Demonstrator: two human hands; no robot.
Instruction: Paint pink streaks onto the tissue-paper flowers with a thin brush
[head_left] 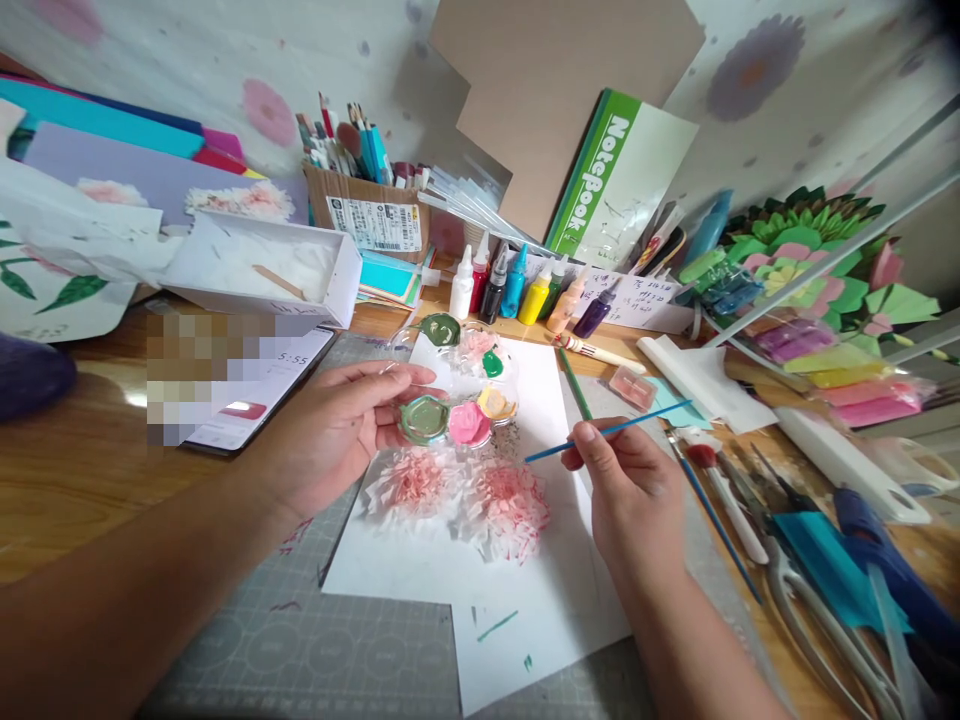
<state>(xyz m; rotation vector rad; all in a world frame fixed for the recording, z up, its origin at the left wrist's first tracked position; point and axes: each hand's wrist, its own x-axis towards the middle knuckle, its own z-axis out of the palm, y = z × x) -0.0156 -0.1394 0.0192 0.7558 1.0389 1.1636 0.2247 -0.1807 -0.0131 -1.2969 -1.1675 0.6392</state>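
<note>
My left hand (pixel 330 425) grips the left edge of a clear plastic paint palette (pixel 459 378), fingers pinched on its rim. Its wells hold green, pink, yellow-orange and other paint. Between the thumb and fingers of my right hand (pixel 637 495) is a thin blue paintbrush (pixel 555 449), its left end just to the right of the palette. Below the palette, two fluffy white paper flowers with pink-red tips, a left one (pixel 416 487) and a right one (pixel 511 508), lie on white paper (pixel 401 572) marked with green strokes.
Paint bottles (pixel 536 298) stand in a row behind the palette. A phone (pixel 262 395) and a white box (pixel 255 265) lie left. Scissors (pixel 806 610), a blue glue gun (pixel 870 545) and brushes crowd the right. A grey cutting mat (pixel 360 650) lies underneath.
</note>
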